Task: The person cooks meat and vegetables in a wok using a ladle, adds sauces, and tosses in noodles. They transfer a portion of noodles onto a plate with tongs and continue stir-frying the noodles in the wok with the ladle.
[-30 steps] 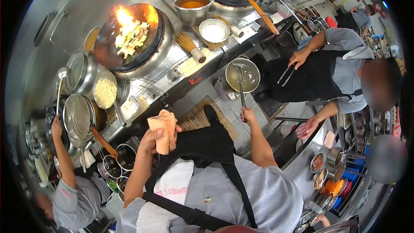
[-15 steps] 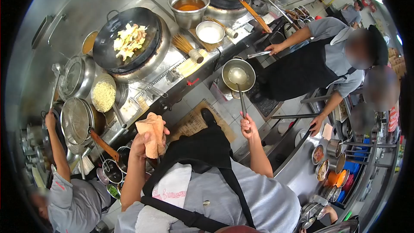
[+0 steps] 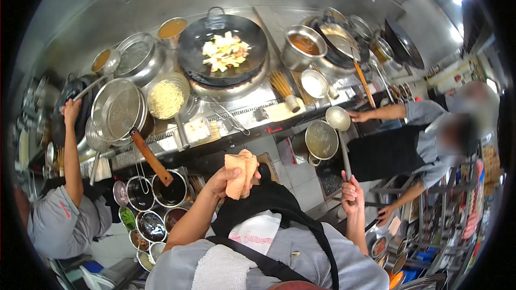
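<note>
So the left hand (image 3: 217, 182) has a tight grip on a folded orange-tan cloth (image 3: 240, 177), bunched up around the middle of the frame, just in front of the black apron (image 3: 252, 204). The right hand (image 3: 352, 195) is wrapped around the long handle of a ladle (image 3: 345, 156), right of center, with the ladle's bowl up near the rim of a metal pot (image 3: 317, 153) that has liquid in it. The big black wok (image 3: 189, 48) is at the top, a bit left of center — pale yellowish chopped food (image 3: 226, 52) is piled in it. Left of that on the metal surface (image 3: 252, 121) there's a perforated scoop (image 3: 186, 83) full of noodles (image 3: 165, 100), and to the wok's right a bamboo brush (image 3: 281, 84), a bowl (image 3: 317, 94) of something white and a steel pot (image 3: 295, 60) of amber liquid. A co-worker (image 3: 72, 215) at the far left has an arm stretched over the cookware, and another person (image 3: 384, 150) in a dark apron is over on the right — can't tell if that one's upper hand is holding anything.
</note>
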The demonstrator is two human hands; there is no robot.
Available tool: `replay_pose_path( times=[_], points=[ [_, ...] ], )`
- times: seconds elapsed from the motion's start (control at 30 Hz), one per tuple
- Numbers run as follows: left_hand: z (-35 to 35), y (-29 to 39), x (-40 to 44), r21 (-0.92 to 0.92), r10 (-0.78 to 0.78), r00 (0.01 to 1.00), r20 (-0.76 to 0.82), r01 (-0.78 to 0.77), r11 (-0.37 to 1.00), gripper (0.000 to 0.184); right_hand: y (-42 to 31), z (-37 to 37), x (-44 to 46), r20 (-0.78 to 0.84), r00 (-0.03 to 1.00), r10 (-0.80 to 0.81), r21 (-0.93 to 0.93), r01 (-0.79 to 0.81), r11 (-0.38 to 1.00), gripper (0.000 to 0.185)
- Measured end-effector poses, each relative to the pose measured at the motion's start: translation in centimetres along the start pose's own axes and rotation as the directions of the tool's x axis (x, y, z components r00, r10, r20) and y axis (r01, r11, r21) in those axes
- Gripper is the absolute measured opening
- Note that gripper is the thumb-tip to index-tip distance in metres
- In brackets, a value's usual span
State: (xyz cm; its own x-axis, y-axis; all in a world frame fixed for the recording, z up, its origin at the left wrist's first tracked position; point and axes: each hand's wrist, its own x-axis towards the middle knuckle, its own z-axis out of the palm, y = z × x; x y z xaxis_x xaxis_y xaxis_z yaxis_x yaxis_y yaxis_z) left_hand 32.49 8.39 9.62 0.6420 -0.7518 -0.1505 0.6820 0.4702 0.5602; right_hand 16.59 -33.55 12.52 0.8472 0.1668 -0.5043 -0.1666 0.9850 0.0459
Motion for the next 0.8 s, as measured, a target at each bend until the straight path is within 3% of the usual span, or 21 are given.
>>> replay_pose_path(
  times=[0.17, 0.37, 0.47, 0.6, 0.67, 0.73, 0.8],
  points=[
    [-1.6, -0.5, -1.1, -0.121, 0.064, 0.998, 0.014, -0.062, 0.991, 0.071, 1.4, 7.9, 1.4, 0.134, 0.98, 0.145, -0.024, -0.143, 0.989, 0.046],
    [-1.9, -0.6, -2.9, -0.144, 0.224, 0.966, -0.133, -0.242, 0.959, 0.07, 2.0, 14.3, 8.4, 0.182, 0.923, 0.339, -0.105, -0.324, 0.94, 0.049],
    [-1.3, -1.5, -4.0, -0.131, 0.325, 0.909, -0.261, -0.367, 0.921, 0.068, 1.0, 16.1, 14.5, 0.174, 0.849, 0.499, -0.166, -0.474, 0.865, 0.05],
    [1.9, -2.6, -4.4, -0.063, 0.464, 0.781, -0.418, -0.534, 0.843, 0.067, -0.6, 18.0, 23.6, 0.06, 0.852, 0.519, -0.442, -0.444, 0.78, 0.045],
    [3.7, -3.6, -4.6, 0.027, 0.558, 0.717, -0.418, -0.604, 0.797, 0.068, -0.9, 18.1, 28.4, -0.022, 0.886, 0.463, -0.705, -0.342, 0.621, 0.039],
    [5.1, -5.3, -4.2, 0.106, 0.632, 0.617, -0.469, -0.672, 0.733, 0.065, -0.8, 18.0, 32.7, -0.054, 0.958, 0.281, -0.93, -0.151, 0.336, 0.03],
    [6.6, -6.5, -3.7, 0.168, 0.702, 0.518, -0.49, -0.734, 0.658, 0.062, 0.7, 18.5, 35.2, -0.004, 0.991, 0.137, -0.992, -0.021, 0.124, 0.025]
  ],
)
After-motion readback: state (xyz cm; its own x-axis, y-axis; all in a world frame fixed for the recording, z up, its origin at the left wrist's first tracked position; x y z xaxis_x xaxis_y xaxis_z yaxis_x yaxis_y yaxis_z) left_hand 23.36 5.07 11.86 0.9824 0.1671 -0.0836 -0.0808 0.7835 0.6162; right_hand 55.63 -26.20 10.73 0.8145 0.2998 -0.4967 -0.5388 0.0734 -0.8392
